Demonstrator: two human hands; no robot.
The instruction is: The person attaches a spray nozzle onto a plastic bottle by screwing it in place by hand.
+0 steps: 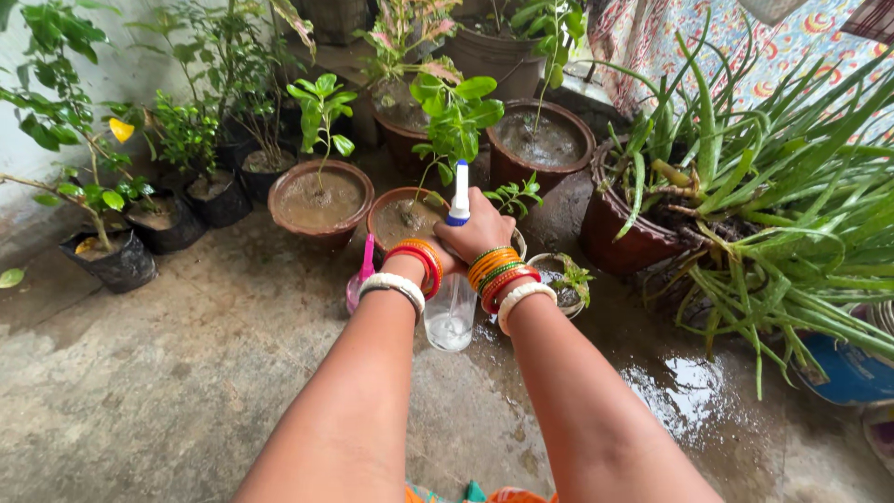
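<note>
Both my arms reach forward over a wet concrete floor, each wrist stacked with orange, red, green and white bangles. My right hand (480, 231) is closed over the top of a clear plastic spray bottle (450, 319). The bottle's white and blue nozzle (459, 194) sticks up above my fingers. My left hand (443, 261) is mostly hidden under the right one and grips the bottle's neck. A pink object (359, 278) shows just left of my left wrist; I cannot tell whether I hold it.
Clay pots stand ahead: one with a small leafy plant (321, 200), a smaller one (399, 222), a far one (542, 142). A big aloe pot (622, 233) spreads right. Black grow bags (119, 263) line the left wall. A puddle (684, 391) lies right.
</note>
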